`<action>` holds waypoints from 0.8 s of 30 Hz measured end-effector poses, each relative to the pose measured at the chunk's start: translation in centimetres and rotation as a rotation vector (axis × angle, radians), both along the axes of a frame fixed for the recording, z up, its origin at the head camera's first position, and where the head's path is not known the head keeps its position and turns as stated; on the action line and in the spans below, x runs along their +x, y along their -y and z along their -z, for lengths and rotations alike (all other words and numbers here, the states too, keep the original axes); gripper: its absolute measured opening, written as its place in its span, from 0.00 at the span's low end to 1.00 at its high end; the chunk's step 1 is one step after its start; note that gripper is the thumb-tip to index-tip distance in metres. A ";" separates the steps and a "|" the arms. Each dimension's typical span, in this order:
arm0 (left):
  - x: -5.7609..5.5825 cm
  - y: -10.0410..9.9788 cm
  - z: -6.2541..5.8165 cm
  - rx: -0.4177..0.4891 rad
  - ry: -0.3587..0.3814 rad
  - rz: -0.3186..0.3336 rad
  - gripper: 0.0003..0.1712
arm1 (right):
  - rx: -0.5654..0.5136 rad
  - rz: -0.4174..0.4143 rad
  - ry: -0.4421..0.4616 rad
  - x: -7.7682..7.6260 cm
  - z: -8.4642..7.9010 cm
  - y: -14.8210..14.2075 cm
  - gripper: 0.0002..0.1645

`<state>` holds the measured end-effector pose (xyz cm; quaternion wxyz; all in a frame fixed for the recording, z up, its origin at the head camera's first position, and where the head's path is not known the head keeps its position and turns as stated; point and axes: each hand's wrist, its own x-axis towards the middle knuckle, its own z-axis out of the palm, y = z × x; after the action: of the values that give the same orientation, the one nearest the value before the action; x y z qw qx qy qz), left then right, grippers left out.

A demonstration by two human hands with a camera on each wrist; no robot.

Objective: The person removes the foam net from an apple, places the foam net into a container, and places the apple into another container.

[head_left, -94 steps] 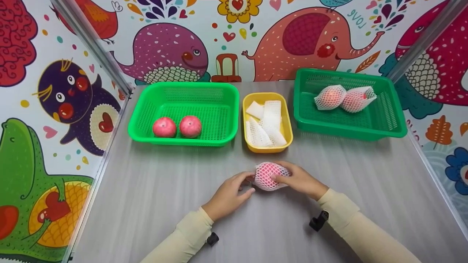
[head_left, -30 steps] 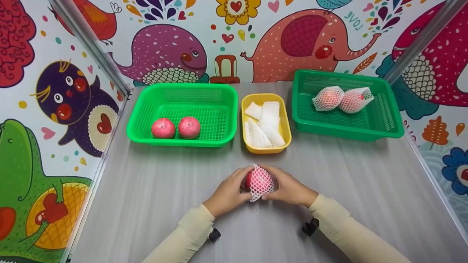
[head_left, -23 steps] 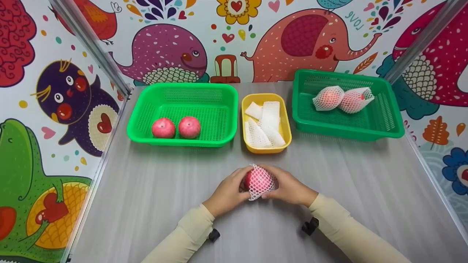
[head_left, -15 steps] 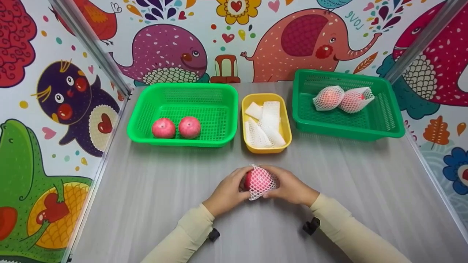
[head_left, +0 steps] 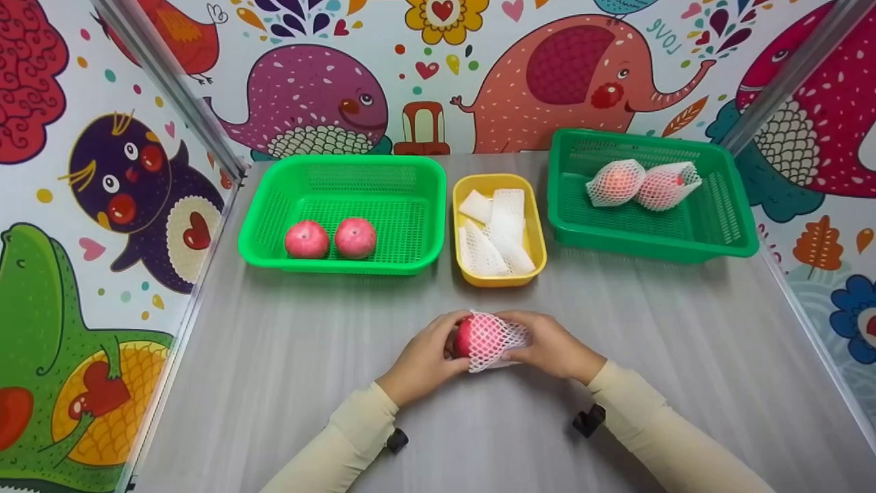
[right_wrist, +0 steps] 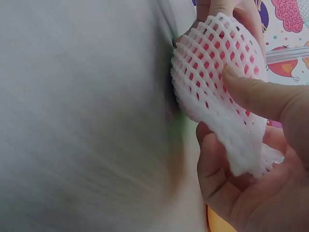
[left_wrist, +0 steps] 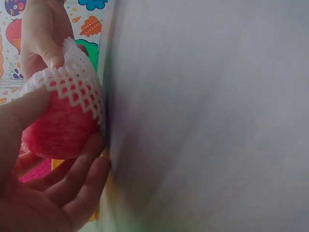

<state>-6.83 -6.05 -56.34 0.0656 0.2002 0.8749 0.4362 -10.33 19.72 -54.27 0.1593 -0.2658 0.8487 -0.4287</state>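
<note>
Between my hands is a red apple (left_wrist: 63, 128) partly covered by a white foam net sleeve (right_wrist: 217, 72). My left hand (head_left: 424, 357) grips the apple's bare left end, thumb and fingers curled round it. On the other side, my right hand (head_left: 556, 348) holds the net's loose end, its thumb lying on the mesh in the right wrist view. The net spans the apple's right part and trails off into the right palm. Both hands work low over the grey table.
A bright green basket (head_left: 342, 266) at the back left holds two bare apples (head_left: 355, 237). Folded foam nets (head_left: 506, 212) lie in a yellow tray (head_left: 501, 281). In the dark green basket (head_left: 650, 245) at right sit two netted apples (head_left: 616, 183). Patterned walls surround the table.
My left hand, apart from the apple at first, has taken hold of its bare end. Lately my right hand has shifted right, and the net's loose end shows more beside the apple.
</note>
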 end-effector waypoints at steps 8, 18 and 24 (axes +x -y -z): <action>0.0 0.1 0.1 0.010 -0.003 0.005 0.45 | -0.003 0.023 -0.008 -0.2 -0.4 -0.6 0.29; 0.0 0.1 0.1 0.001 0.020 0.000 0.45 | 0.044 0.076 0.005 -0.6 -1.0 -1.4 0.31; 0.0 0.1 0.1 -0.011 0.024 0.000 0.45 | 0.050 0.099 -0.017 -0.7 -1.4 -1.9 0.32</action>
<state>-6.85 -6.16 -56.42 0.0772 0.1948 0.8763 0.4339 -11.07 21.65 -52.82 0.1372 -0.2229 0.8726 -0.4124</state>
